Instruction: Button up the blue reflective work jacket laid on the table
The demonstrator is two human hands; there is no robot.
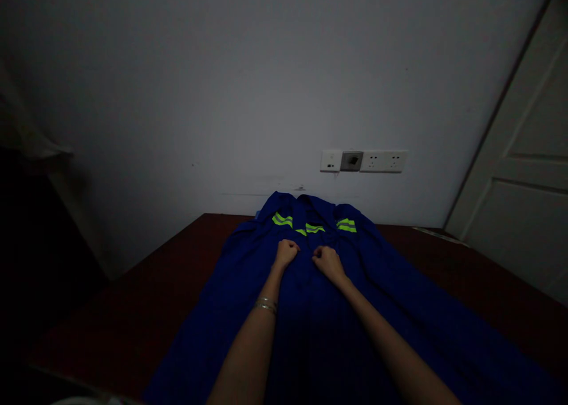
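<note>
A blue work jacket [386, 298] with yellow-green reflective stripes [282, 219] lies spread along a dark red-brown table [146, 298], its collar toward the wall. My left hand [286, 252] and my right hand [327, 259] sit close together on the chest of the jacket, just below the stripes. Both have their fingers curled and seem to pinch the fabric along the front opening. A bracelet [266, 305] circles my left wrist.
A pale wall rises right behind the table, with a row of sockets [364, 161] above the jacket's collar. A white door [523, 186] stands at the right. The left side of the room is dark.
</note>
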